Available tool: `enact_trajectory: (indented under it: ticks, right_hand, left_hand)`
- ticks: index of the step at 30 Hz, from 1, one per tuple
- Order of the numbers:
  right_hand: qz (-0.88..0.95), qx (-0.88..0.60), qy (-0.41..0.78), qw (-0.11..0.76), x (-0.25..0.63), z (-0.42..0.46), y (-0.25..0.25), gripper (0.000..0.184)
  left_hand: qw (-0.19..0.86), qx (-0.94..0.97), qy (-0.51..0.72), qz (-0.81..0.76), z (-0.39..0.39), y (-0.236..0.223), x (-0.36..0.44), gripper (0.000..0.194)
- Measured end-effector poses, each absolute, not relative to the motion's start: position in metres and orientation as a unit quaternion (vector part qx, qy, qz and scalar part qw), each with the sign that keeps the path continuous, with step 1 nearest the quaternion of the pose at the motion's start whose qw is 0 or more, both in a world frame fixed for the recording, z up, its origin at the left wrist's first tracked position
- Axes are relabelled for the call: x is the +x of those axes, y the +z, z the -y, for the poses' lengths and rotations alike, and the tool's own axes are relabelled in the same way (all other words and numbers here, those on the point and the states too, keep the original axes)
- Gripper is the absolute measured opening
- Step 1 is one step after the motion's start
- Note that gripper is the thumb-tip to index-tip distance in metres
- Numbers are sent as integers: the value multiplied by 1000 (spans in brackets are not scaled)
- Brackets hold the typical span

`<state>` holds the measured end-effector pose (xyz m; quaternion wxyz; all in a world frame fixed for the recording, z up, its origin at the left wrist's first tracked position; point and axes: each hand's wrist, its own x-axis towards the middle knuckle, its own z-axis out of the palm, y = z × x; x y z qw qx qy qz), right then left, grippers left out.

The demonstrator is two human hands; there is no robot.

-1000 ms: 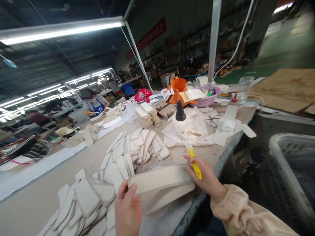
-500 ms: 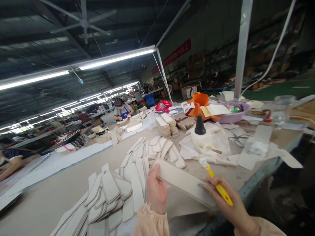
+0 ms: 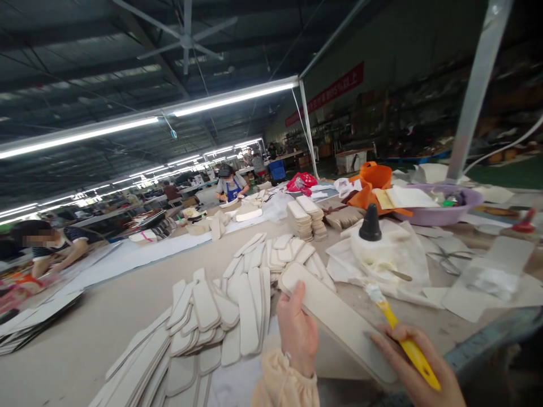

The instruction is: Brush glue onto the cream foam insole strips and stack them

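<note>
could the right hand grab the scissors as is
Probably not cleanly: the scissors look close and uncovered, but the right hand has the yellow brush in its grip and fingers against the long panel.

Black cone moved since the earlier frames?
No. The black cone still stands to the near left of the purple basin; only the camera view shifted.

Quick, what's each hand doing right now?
Left hand: closed on the upper end of a long pale piece.
Right hand: closed around a yellow brush, fingertips at the piece's lower end.
</note>
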<state>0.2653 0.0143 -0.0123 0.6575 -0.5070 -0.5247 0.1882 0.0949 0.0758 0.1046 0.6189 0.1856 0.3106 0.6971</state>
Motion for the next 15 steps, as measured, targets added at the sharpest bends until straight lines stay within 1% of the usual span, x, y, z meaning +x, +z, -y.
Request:
enact_trajectory:
  ticks: [11, 15]
  right_hand:
    - [530, -500, 190, 658, 260, -13, -5, 28]
    - [535, -497, 195, 655, 258, -8, 2, 23]
  left_hand:
    - [620, 179, 699, -309, -79, 101, 90, 29]
    - [622, 150, 695, -328, -82, 104, 82, 21]
